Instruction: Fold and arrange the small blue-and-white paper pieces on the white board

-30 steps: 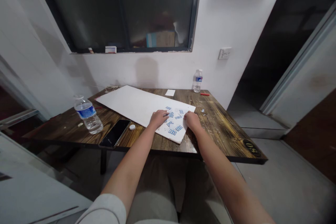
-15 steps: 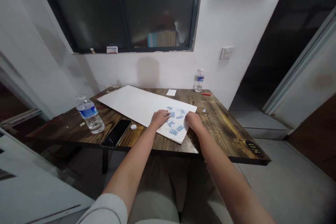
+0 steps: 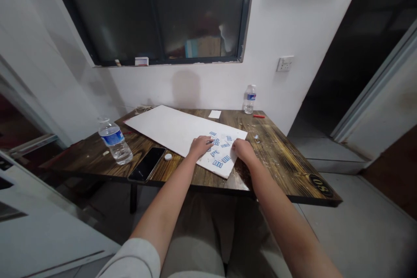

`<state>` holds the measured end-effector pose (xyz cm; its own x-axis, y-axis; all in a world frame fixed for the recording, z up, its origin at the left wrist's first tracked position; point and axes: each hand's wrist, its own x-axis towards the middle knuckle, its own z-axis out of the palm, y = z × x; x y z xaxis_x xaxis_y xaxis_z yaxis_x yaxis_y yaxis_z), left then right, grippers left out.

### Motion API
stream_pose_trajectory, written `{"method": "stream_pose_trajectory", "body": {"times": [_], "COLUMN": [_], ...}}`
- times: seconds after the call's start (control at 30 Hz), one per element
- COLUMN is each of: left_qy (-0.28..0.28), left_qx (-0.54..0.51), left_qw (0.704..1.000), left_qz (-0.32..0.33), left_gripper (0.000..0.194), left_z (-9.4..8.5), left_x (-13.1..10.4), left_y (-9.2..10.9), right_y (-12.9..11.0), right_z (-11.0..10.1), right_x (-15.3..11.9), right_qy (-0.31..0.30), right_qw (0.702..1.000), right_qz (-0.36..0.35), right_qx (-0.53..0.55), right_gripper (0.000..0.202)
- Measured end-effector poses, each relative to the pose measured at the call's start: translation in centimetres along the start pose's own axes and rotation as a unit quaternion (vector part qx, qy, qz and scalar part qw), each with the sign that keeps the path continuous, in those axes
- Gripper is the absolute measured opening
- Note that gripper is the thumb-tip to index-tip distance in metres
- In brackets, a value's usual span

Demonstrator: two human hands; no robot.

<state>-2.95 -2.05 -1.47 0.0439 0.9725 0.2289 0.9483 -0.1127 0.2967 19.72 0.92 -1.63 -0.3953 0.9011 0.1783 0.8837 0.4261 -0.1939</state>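
Note:
A white board (image 3: 163, 128) lies slantwise on the wooden table. Several small blue-and-white striped pieces (image 3: 226, 159) are scattered over its right end. My left hand (image 3: 199, 145) rests low over the board, its fingers bent together beside the cluster of pieces; something small and dark shows at the fingertips, too small to name. At the board's right edge is my right hand (image 3: 243, 150), fingers curled and closed, the tips turned towards the pieces. Whatever those fingertips hold, if anything, is hidden.
On the wooden table (image 3: 286, 169), a phone (image 3: 146, 164), a white cap (image 3: 168, 157) and an uncapped water bottle (image 3: 115, 141) stand left. Farther back are a paper square (image 3: 214, 114), another bottle (image 3: 250, 100) and a red pen (image 3: 259, 116). A wall rises behind.
The whole view has shifted slightly, so things appear a little farther right. My right hand has moved slightly right at the board's edge; my left hand stays about where it was.

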Motion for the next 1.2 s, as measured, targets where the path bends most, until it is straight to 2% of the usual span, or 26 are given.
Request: {"method": "stream_pose_trajectory", "body": {"times": [0.27,0.5,0.8,1.2], "left_qy": [0.002,0.001,-0.002,0.002], "left_qx": [0.008,0.009,0.010,0.003], "left_qw": [1.000,1.000,1.000,1.000], "left_qz": [0.004,0.005,0.007,0.006], "left_gripper": [0.033,0.033,0.033,0.033], "left_z": [0.0,0.1,0.4,0.3], "left_x": [0.0,0.1,0.3,0.2], "left_y": [0.0,0.0,-0.3,-0.2], "right_y": [0.1,0.1,0.4,1.3], "right_z": [-0.3,-0.4,-0.7,-0.4], "right_x": [0.0,-0.1,0.0,0.1], "right_qy": [-0.017,-0.040,-0.053,-0.070], "right_qw": [1.000,0.997,0.996,0.986], "right_qz": [0.003,0.032,0.015,0.006], "right_qx": [0.026,0.053,0.070,0.149], "right_gripper": [0.022,0.023,0.023,0.021]}}
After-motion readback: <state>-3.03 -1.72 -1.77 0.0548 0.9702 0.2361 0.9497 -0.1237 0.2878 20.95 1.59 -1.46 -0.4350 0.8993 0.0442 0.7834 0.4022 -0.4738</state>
